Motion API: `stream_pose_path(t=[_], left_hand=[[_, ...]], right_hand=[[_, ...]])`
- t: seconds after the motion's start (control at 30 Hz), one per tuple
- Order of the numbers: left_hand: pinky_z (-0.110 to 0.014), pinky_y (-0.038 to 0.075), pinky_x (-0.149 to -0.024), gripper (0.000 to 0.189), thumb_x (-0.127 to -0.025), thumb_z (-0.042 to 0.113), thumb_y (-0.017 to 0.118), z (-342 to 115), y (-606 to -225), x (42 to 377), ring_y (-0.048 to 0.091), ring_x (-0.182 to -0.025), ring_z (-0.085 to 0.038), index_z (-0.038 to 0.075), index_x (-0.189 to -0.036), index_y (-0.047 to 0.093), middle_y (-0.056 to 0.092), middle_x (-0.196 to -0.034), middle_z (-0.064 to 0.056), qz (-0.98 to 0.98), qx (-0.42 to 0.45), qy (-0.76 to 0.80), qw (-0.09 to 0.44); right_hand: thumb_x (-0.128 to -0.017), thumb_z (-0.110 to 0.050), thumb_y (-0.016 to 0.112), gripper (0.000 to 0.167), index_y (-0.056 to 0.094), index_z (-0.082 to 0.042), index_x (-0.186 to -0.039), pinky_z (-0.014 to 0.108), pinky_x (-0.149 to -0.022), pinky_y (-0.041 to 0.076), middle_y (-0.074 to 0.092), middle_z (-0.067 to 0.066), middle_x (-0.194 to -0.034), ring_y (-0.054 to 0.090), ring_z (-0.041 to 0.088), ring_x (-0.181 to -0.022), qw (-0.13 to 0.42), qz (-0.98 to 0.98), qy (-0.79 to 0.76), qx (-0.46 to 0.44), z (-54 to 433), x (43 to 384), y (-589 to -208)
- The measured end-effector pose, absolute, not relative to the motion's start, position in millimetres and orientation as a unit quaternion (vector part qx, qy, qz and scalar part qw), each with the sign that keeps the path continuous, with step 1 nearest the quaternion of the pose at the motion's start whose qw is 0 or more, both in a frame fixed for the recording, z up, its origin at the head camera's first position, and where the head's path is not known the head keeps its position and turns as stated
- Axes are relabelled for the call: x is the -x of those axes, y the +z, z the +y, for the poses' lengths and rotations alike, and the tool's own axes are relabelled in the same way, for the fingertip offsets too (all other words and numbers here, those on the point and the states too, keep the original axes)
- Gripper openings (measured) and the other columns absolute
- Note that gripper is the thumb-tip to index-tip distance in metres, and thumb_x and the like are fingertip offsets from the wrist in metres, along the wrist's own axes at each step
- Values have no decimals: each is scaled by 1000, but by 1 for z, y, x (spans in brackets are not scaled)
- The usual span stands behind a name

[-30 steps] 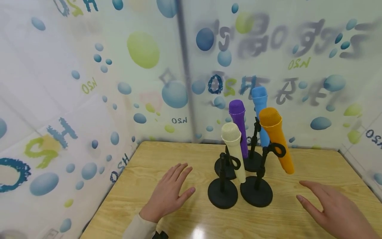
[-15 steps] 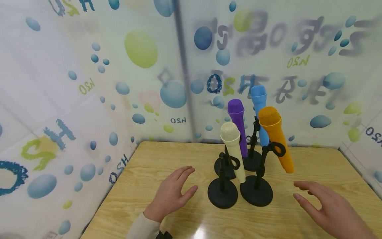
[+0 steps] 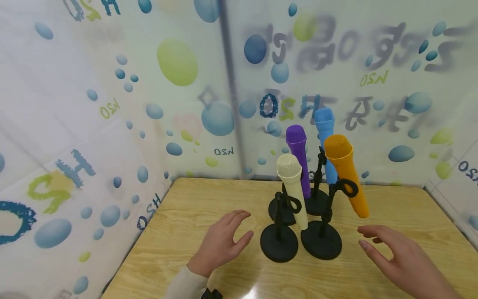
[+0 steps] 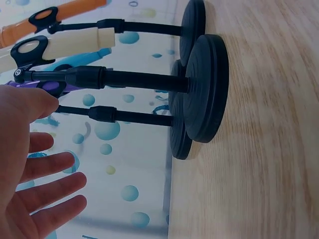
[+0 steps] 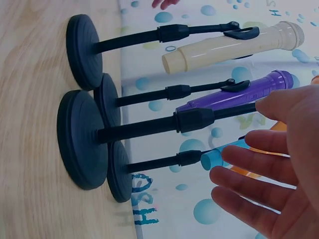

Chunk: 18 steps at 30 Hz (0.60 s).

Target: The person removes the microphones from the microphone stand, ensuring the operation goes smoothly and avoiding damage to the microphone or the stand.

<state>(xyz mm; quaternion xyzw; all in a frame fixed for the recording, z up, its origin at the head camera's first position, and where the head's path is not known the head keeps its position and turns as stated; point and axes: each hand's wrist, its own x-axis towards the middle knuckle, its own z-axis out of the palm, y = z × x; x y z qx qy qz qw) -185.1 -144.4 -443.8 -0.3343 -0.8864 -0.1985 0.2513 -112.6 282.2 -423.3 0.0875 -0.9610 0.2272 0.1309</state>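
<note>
Several toy-like microphones lean in black desk stands grouped right of the table's middle. In front are a cream microphone (image 3: pixel 289 168) and an orange microphone (image 3: pixel 340 151); behind them stand a purple microphone (image 3: pixel 297 143) and a light blue microphone (image 3: pixel 324 120). My left hand (image 3: pixel 222 243) hovers left of the cream microphone's stand (image 3: pixel 279 243), fingers extended and apart from it. On the other side, my right hand (image 3: pixel 399 259) is held beside the orange microphone's stand (image 3: pixel 322 241), thumb and fingers spread. Neither hand holds anything.
The wooden table (image 3: pixel 179 207) reaches back to a white curtain (image 3: pixel 186 124) printed with blue and green dots and letters. A side curtain (image 3: pixel 56 124) runs along the left edge. The round stand bases sit close together, some touching or overlapping in view.
Both hands have moved inward, the left one rightward and the right one leftward, closer to the stands. The microphones and stands have not moved.
</note>
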Motion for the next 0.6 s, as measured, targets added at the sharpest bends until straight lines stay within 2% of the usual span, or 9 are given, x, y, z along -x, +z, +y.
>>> stream_pose_path(t=[0.1, 0.23, 0.33, 0.5, 0.6], left_hand=[[-40, 64, -93, 44, -100, 34, 78, -141, -444, 186, 72, -122, -21, 12, -137, 68, 73, -135, -4, -886, 334, -204, 248], [-40, 64, -94, 44, -100, 34, 78, -136, -445, 187, 73, -121, -21, 11, -137, 68, 73, -133, -5, -881, 340, -209, 253], [-40, 64, -94, 43, -101, 34, 77, -133, -446, 187, 73, -120, -21, 11, -136, 68, 74, -132, -5, -877, 346, -210, 257], [-40, 64, -94, 43, -101, 33, 78, -129, -446, 187, 73, -119, -21, 11, -136, 68, 74, -132, -5, -878, 346, -216, 252], [-39, 64, -94, 44, -100, 32, 79, -127, -446, 186, 73, -119, -21, 11, -136, 68, 74, -131, -5, -878, 343, -224, 250]], right_hand=[[-101, -28, 79, 26, 75, -13, -122, 50, -77, 64, 80, 7, -118, 75, 32, -99, 153, -955, 232, -101, 278, 113, -424], [-100, -25, 80, 24, 76, -16, -121, 41, -74, 65, 80, 4, -118, 75, 31, -98, 177, -948, 240, -113, 272, 115, -423], [-98, -22, 82, 23, 76, -18, -120, 28, -72, 62, 80, 1, -117, 75, 20, -95, 192, -942, 249, -119, 268, 117, -422], [-93, -13, 85, 27, 77, -19, -119, 21, -71, 59, 80, 0, -113, 70, 0, -92, 223, -927, 264, -147, 263, 119, -421], [-91, -10, 86, 31, 77, -18, -119, 19, -70, 59, 80, 1, -112, 67, -4, -90, 239, -919, 270, -161, 259, 121, -419]])
